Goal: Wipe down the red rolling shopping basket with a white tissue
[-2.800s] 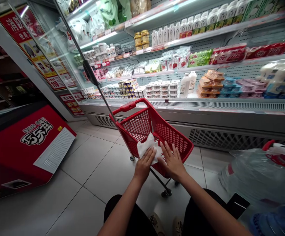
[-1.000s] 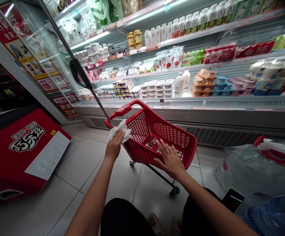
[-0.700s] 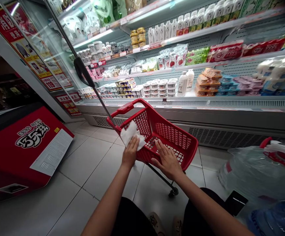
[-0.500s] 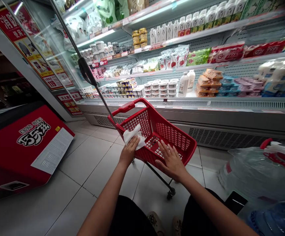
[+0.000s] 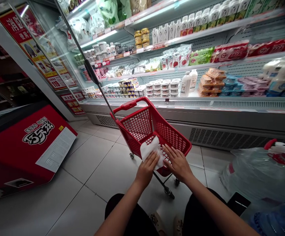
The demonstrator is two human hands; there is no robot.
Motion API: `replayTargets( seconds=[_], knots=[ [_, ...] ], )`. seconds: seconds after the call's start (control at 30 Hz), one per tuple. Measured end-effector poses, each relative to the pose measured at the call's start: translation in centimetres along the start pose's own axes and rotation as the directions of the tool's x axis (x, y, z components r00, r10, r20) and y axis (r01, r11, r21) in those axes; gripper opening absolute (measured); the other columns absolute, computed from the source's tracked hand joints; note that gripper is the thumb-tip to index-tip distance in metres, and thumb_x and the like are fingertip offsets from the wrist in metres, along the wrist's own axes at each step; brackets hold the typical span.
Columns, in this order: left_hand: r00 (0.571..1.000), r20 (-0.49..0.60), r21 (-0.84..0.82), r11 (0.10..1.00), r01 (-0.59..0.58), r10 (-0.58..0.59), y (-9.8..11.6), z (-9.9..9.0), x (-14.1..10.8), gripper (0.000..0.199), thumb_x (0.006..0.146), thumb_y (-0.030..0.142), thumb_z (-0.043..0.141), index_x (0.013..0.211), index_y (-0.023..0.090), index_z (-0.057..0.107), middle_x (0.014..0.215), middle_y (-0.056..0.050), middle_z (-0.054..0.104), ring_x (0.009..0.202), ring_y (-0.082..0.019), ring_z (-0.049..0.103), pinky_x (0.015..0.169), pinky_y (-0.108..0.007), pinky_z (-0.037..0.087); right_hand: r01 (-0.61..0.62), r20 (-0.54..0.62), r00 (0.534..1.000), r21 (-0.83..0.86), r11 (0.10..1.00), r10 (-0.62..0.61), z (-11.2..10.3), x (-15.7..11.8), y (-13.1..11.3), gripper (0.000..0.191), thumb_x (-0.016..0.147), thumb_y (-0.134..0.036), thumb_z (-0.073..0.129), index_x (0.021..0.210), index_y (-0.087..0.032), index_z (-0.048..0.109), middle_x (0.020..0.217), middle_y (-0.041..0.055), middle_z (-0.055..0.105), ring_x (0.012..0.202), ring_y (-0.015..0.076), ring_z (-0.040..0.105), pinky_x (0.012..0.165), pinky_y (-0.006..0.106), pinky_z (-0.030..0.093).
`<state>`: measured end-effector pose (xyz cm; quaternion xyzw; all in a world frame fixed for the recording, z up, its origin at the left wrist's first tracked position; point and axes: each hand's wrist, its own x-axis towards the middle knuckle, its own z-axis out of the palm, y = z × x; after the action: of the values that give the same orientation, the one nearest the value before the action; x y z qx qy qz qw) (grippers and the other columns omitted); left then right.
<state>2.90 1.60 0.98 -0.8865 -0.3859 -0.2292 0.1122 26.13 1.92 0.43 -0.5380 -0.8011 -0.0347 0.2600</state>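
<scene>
A small red shopping cart (image 5: 135, 121) with a lattice basket stands in front of me, its handle at the far left. My left hand (image 5: 147, 166) presses a white cloth (image 5: 149, 149) against the near side of the basket, the fingers bent over it. The cloth covers part of the rim there and its top stands up loosely. My right hand (image 5: 178, 163) is open, its fingers spread out at the near right side of the basket, close beside the cloth. Whether its palm touches the rim is hidden.
A refrigerated shelf (image 5: 142, 101) with dairy tubs, bottles and packs runs behind the cart. To the left stands a red freezer (image 5: 21, 154). Large clear water jugs (image 5: 258, 173) and a black phone (image 5: 238, 204) are at my right, on the floor side.
My left hand has slid right with the cloth along the near side of the basket, closer to my right hand. The cart has turned slightly, and its front caster has swivelled.
</scene>
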Motion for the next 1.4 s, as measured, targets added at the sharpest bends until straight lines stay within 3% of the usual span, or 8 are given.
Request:
replayTargets(
  seconds=[0.1, 0.23, 0.33, 0.5, 0.67, 0.83, 1.07, 1.4],
  knots=[
    [0.991, 0.065, -0.014, 0.993, -0.114, 0.114, -2.2, -1.1, 0.3, 0.061, 0.101, 0.004, 0.037, 0.159, 0.022, 0.041, 0.158, -0.007, 0.053, 0.151, -0.017, 0.042, 0.118, -0.035, 0.048, 0.012, 0.007, 1.0, 0.002, 1.0, -0.012, -0.5, -0.4, 0.3, 0.066, 0.109, -0.053, 0.034, 0.168, -0.034, 0.009, 0.171, -0.0005, 0.031, 0.15, 0.0265, 0.04, 0.123, 0.047, 0.029],
    [0.996, 0.033, 0.071, 0.994, 0.079, -0.082, -7.7, -2.6, 1.9, 0.066, 0.097, -0.001, 0.034, 0.157, 0.024, 0.045, 0.158, -0.006, 0.054, 0.146, -0.017, 0.05, 0.108, -0.033, 0.057, 0.008, 0.012, 1.0, -0.006, 1.0, -0.008, -0.9, -0.6, 0.2, 0.065, 0.109, -0.053, 0.032, 0.168, -0.034, 0.009, 0.17, -0.0007, 0.031, 0.148, 0.0261, 0.042, 0.122, 0.046, 0.03],
    [0.985, -0.013, 0.098, 0.98, 0.172, -0.172, -8.9, -2.4, 2.6, 0.064, 0.096, 0.0, 0.037, 0.155, 0.021, 0.046, 0.159, -0.009, 0.052, 0.146, -0.02, 0.05, 0.106, -0.036, 0.059, -0.001, -0.007, 1.0, -0.022, 1.0, 0.001, -0.6, -0.4, 0.0, 0.066, 0.109, -0.053, 0.033, 0.168, -0.035, 0.009, 0.17, -0.0012, 0.032, 0.147, 0.0269, 0.044, 0.121, 0.046, 0.031],
    [0.984, -0.029, 0.092, 0.98, 0.179, -0.177, -1.9, -0.1, 1.5, 0.063, 0.095, -0.002, 0.039, 0.153, 0.02, 0.048, 0.157, -0.009, 0.055, 0.149, -0.019, 0.047, 0.11, -0.037, 0.055, 0.007, -0.055, 0.998, -0.051, 0.999, -0.01, 0.0, -0.2, -0.2, 0.067, 0.109, -0.05, 0.036, 0.168, -0.033, 0.007, 0.169, 0.0005, 0.034, 0.144, 0.0276, 0.047, 0.12, 0.047, 0.032],
    [1.0, -0.003, 0.008, 1.0, -0.011, 0.011, 5.3, 0.8, -0.6, 0.055, 0.101, 0.005, 0.041, 0.155, 0.017, 0.046, 0.156, -0.01, 0.055, 0.15, -0.018, 0.045, 0.11, -0.035, 0.054, 0.034, -0.083, 0.996, -0.049, 0.998, -0.038, 0.0, -0.4, 0.0, 0.068, 0.111, -0.045, 0.034, 0.168, -0.03, 0.002, 0.169, 0.002, 0.033, 0.143, 0.0276, 0.048, 0.119, 0.047, 0.033],
    [0.981, 0.064, 0.004, 0.983, -0.184, 0.183, 1.6, -1.0, -0.3, 0.059, 0.103, 0.009, 0.041, 0.16, 0.023, 0.037, 0.159, -0.007, 0.052, 0.149, -0.016, 0.046, 0.115, -0.034, 0.048, 0.044, -0.06, 0.997, -0.031, 0.999, -0.046, -0.3, -0.5, 0.2, 0.069, 0.11, -0.048, 0.033, 0.168, -0.029, -0.001, 0.17, 0.0042, 0.032, 0.144, 0.0268, 0.047, 0.119, 0.046, 0.033],
    [0.98, 0.029, 0.052, 0.979, 0.197, -0.199, -5.6, -2.3, 1.6, 0.067, 0.097, 0.0, 0.039, 0.159, 0.028, 0.041, 0.159, -0.004, 0.052, 0.149, -0.019, 0.047, 0.11, -0.038, 0.055, 0.028, -0.06, 0.998, -0.022, 0.999, -0.029, 0.0, 0.1, -0.3, 0.069, 0.11, -0.051, 0.033, 0.168, -0.031, 0.001, 0.171, 0.0031, 0.031, 0.145, 0.0255, 0.046, 0.119, 0.045, 0.033],
    [0.999, -0.008, -0.035, 0.998, 0.043, -0.043, 4.9, 0.7, -0.4, 0.06, 0.1, 0.002, 0.039, 0.157, 0.019, 0.042, 0.156, -0.009, 0.055, 0.148, -0.02, 0.047, 0.109, -0.04, 0.056, 0.023, -0.076, 0.997, -0.046, 0.999, -0.027, 0.3, 0.3, 0.0, 0.067, 0.111, -0.039, 0.031, 0.167, -0.031, -0.004, 0.169, 0.0028, 0.032, 0.141, 0.0272, 0.05, 0.117, 0.046, 0.036]
  ],
)
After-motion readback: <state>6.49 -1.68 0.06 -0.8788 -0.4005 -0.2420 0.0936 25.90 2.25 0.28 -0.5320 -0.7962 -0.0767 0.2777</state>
